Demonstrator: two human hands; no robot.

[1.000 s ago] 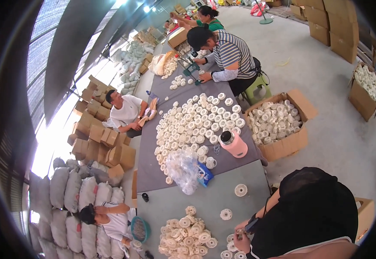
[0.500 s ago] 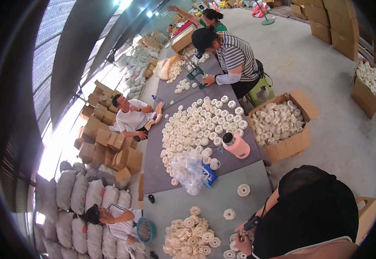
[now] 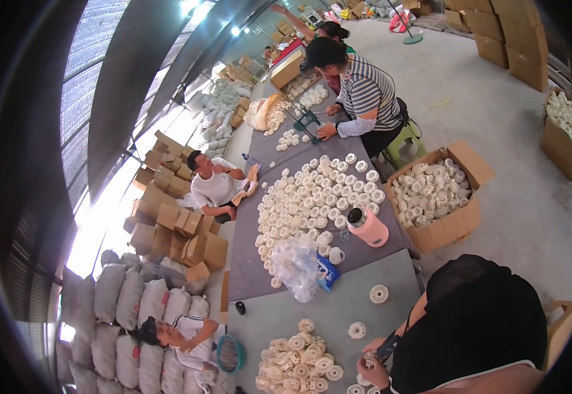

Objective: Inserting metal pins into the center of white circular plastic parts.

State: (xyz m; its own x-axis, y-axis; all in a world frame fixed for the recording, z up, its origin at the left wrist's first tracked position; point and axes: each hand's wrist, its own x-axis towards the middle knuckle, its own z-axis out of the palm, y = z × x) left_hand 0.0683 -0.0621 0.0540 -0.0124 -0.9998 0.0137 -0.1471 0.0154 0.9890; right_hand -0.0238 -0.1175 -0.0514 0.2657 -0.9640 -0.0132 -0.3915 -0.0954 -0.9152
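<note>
Mostly hidden by fingers and hard to make out: a small pale part (image 3: 368, 360), closed in the left hand (image 3: 376, 374), right against the fingertips. Just beside it, the right hand (image 3: 372, 345); cannot tell whether gripping or merely touching. Below, pale wheels (image 3: 355, 389) cut off by the lower edge. Farther left on the grey table (image 3: 332, 308), a heap of similar wheels (image 3: 297, 361). Behind the black top (image 3: 476, 322), part of the table edge, out of sight.
</note>
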